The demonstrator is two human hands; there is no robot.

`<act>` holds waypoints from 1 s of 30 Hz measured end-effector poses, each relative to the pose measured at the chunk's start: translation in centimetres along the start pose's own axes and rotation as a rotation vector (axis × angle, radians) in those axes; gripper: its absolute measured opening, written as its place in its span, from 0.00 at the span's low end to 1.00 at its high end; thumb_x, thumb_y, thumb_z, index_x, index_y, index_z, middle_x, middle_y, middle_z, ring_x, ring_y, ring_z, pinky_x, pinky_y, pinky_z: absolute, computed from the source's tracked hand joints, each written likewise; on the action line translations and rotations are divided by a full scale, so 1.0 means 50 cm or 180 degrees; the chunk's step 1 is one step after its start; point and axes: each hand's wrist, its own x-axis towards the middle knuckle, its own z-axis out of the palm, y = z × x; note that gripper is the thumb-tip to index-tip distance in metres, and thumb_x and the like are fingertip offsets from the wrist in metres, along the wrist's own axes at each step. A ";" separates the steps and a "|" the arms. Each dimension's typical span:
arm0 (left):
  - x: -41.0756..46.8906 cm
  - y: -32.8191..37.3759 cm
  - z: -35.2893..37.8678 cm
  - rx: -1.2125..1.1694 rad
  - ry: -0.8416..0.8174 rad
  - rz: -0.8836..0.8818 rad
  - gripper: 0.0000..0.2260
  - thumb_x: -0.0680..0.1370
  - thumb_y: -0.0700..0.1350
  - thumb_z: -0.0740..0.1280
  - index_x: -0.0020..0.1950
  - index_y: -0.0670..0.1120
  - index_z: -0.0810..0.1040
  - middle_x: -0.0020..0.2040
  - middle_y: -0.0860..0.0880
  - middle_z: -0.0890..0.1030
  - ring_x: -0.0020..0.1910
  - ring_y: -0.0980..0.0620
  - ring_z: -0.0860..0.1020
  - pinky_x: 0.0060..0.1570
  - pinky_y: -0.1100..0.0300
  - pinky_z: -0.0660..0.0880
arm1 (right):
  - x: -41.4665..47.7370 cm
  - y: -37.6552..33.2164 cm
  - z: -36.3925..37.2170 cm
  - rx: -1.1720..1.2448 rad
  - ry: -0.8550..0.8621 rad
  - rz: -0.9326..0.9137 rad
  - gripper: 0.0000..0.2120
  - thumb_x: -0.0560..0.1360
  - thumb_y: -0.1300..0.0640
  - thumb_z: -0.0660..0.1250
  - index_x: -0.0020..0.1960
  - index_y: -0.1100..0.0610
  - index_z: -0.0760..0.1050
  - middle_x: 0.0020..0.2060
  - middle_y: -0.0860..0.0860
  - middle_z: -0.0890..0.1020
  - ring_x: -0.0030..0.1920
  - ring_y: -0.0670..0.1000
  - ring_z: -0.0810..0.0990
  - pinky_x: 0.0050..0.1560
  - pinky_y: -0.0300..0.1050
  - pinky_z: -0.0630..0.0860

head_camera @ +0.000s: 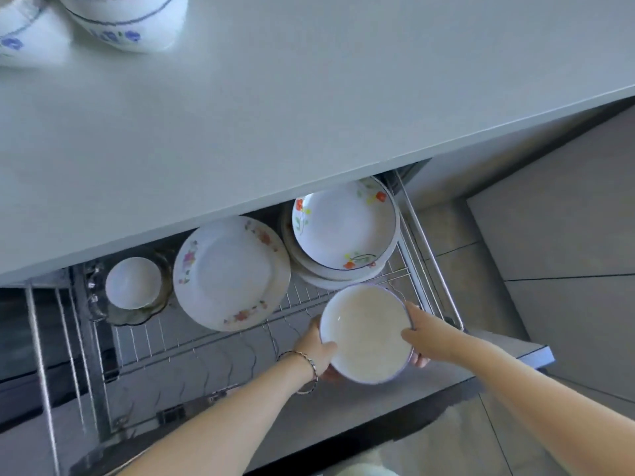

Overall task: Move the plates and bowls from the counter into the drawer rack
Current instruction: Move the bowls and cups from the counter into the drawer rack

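Note:
I hold a white bowl (pixel 366 333) with both hands over the front right part of the wire drawer rack (pixel 192 341). My left hand (pixel 318 343) grips its left rim, and my right hand (pixel 424 333) grips its right rim. In the rack lie a stack of flowered deep plates (pixel 343 231) at the back right, a flat flowered plate (pixel 232 273) in the middle, and a small white bowl (pixel 133 282) on a glass dish at the left. Two white bowls with blue flowers (pixel 127 20) stand on the grey counter (pixel 309 97) at the far left.
The drawer is pulled out below the counter's edge. Its metal side rail (pixel 433 255) runs along the right, and upright wire dividers (pixel 220 365) fill the front. Tiled floor (pixel 563 255) lies to the right.

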 end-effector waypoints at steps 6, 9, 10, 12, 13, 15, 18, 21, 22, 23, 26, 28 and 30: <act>0.106 0.030 0.093 -0.0023 0.0220 -0.0357 0.25 0.75 0.35 0.57 0.72 0.49 0.63 0.62 0.43 0.75 0.55 0.45 0.73 0.50 0.58 0.73 | 0.122 0.067 -0.051 -0.0115 0.0054 0.0055 0.19 0.75 0.68 0.51 0.63 0.56 0.62 0.29 0.52 0.70 0.27 0.49 0.70 0.32 0.43 0.71; 0.143 0.040 0.114 -0.0070 0.0317 -0.0436 0.24 0.76 0.34 0.58 0.71 0.48 0.64 0.64 0.43 0.74 0.62 0.43 0.72 0.56 0.55 0.73 | 0.160 0.087 -0.061 -0.0239 0.0058 0.0119 0.24 0.74 0.67 0.51 0.69 0.56 0.59 0.30 0.51 0.70 0.29 0.51 0.70 0.30 0.41 0.68; 0.155 0.044 0.119 -0.0027 0.0328 -0.0453 0.24 0.76 0.34 0.58 0.71 0.48 0.64 0.65 0.43 0.74 0.63 0.43 0.72 0.58 0.54 0.73 | 0.170 0.091 -0.065 -0.0281 0.0033 0.0154 0.25 0.74 0.67 0.51 0.71 0.56 0.58 0.30 0.51 0.70 0.30 0.52 0.71 0.34 0.41 0.70; 0.173 0.051 0.127 0.0074 0.0338 -0.0484 0.25 0.76 0.35 0.59 0.72 0.48 0.64 0.65 0.43 0.74 0.64 0.43 0.72 0.60 0.55 0.71 | 0.183 0.092 -0.070 -0.0350 -0.0009 0.0221 0.25 0.76 0.67 0.52 0.72 0.56 0.56 0.34 0.52 0.73 0.31 0.52 0.71 0.40 0.41 0.71; 0.179 0.053 0.130 0.0101 0.0336 -0.0512 0.25 0.76 0.35 0.59 0.72 0.48 0.64 0.65 0.43 0.75 0.64 0.43 0.72 0.60 0.55 0.71 | 0.188 0.092 -0.070 -0.0328 -0.0016 0.0243 0.26 0.76 0.68 0.53 0.73 0.57 0.55 0.38 0.56 0.77 0.31 0.51 0.71 0.39 0.40 0.71; 0.185 0.057 0.133 0.0143 0.0329 -0.0529 0.24 0.76 0.36 0.60 0.72 0.49 0.64 0.64 0.43 0.75 0.63 0.43 0.73 0.60 0.55 0.72 | 0.198 0.097 -0.065 -0.0387 0.0068 0.0328 0.28 0.76 0.69 0.56 0.74 0.57 0.54 0.49 0.62 0.79 0.36 0.54 0.74 0.34 0.41 0.72; 0.180 0.056 0.129 0.0133 0.0344 -0.0409 0.25 0.76 0.39 0.61 0.72 0.51 0.64 0.62 0.44 0.76 0.60 0.43 0.75 0.59 0.54 0.75 | 0.203 0.093 -0.062 -0.0906 0.0372 0.0460 0.24 0.75 0.69 0.55 0.70 0.58 0.61 0.57 0.60 0.77 0.53 0.60 0.78 0.47 0.49 0.75; 0.172 0.049 0.119 0.0036 0.0428 -0.0298 0.24 0.76 0.41 0.63 0.71 0.51 0.66 0.51 0.45 0.78 0.53 0.43 0.78 0.53 0.53 0.79 | 0.216 0.074 -0.072 -0.1330 0.0786 -0.0082 0.22 0.77 0.67 0.55 0.70 0.56 0.61 0.60 0.57 0.76 0.58 0.60 0.77 0.53 0.49 0.75; 0.169 0.045 0.117 -0.0082 0.0459 -0.0322 0.23 0.75 0.41 0.64 0.70 0.50 0.67 0.48 0.46 0.77 0.50 0.44 0.79 0.50 0.53 0.80 | 0.224 0.065 -0.079 -0.1356 0.0802 -0.0283 0.24 0.77 0.66 0.54 0.72 0.54 0.61 0.59 0.57 0.76 0.58 0.59 0.77 0.53 0.49 0.75; 0.166 0.042 0.116 -0.0270 0.0471 -0.0386 0.23 0.75 0.40 0.65 0.70 0.50 0.68 0.47 0.46 0.77 0.48 0.44 0.79 0.48 0.54 0.81 | 0.231 0.056 -0.087 -0.1381 0.0728 -0.0424 0.25 0.77 0.66 0.54 0.73 0.52 0.61 0.59 0.57 0.77 0.58 0.59 0.77 0.54 0.48 0.75; 0.163 0.040 0.122 -0.0742 0.0476 -0.0557 0.22 0.75 0.37 0.66 0.69 0.47 0.69 0.47 0.43 0.77 0.48 0.44 0.78 0.48 0.50 0.81 | 0.245 0.034 -0.107 -0.1643 0.0396 -0.0505 0.26 0.77 0.68 0.53 0.72 0.51 0.63 0.58 0.58 0.78 0.57 0.59 0.78 0.49 0.46 0.75; 0.172 0.046 0.131 -0.0839 0.0436 -0.0580 0.23 0.76 0.36 0.65 0.70 0.46 0.69 0.48 0.43 0.76 0.48 0.44 0.77 0.49 0.48 0.81 | 0.242 0.026 -0.116 -0.1904 0.0325 -0.0487 0.25 0.76 0.69 0.52 0.70 0.53 0.65 0.58 0.58 0.77 0.57 0.59 0.78 0.49 0.47 0.74; 0.176 0.060 0.140 -0.0933 0.0338 -0.0600 0.23 0.76 0.35 0.64 0.71 0.46 0.68 0.50 0.43 0.75 0.50 0.44 0.78 0.51 0.46 0.80 | 0.236 0.025 -0.125 -0.2157 0.0410 -0.0430 0.22 0.76 0.69 0.53 0.68 0.55 0.67 0.59 0.58 0.76 0.59 0.59 0.77 0.53 0.48 0.74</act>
